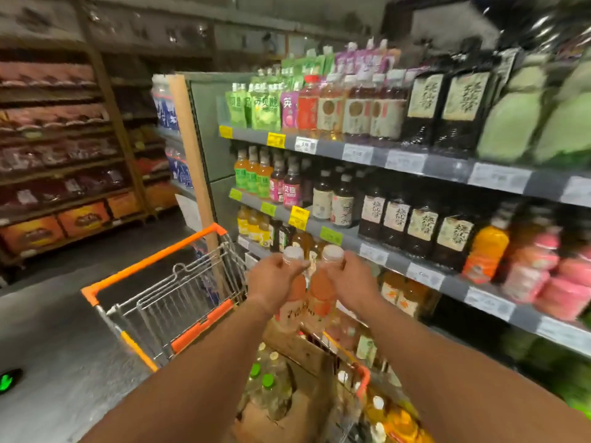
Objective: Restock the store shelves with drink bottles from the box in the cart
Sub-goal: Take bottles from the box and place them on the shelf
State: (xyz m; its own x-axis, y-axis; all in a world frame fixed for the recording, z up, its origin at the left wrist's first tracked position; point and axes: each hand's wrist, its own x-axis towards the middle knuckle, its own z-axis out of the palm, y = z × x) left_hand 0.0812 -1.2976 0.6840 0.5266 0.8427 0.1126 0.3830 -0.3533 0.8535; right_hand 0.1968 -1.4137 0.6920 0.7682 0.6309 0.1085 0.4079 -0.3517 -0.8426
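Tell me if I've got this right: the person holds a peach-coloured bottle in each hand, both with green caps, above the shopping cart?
Not quite. The caps are white, not green, as the head view shows. The left hand and right hand each grip a peach-coloured bottle by the neck above the shopping cart. Green caps show only on bottles lower in the cart.

Across the aisle, wooden racks point(60, 148) carry red packets above orange boxes point(83, 219); a green floor light point(8, 380) glows.

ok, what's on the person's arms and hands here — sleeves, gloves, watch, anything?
Nothing worn that shows. Left hand and right hand are bare: no gloves, and no rings or watch visible. Both forearms are uncovered down to the frame edge, with no sleeve in view.
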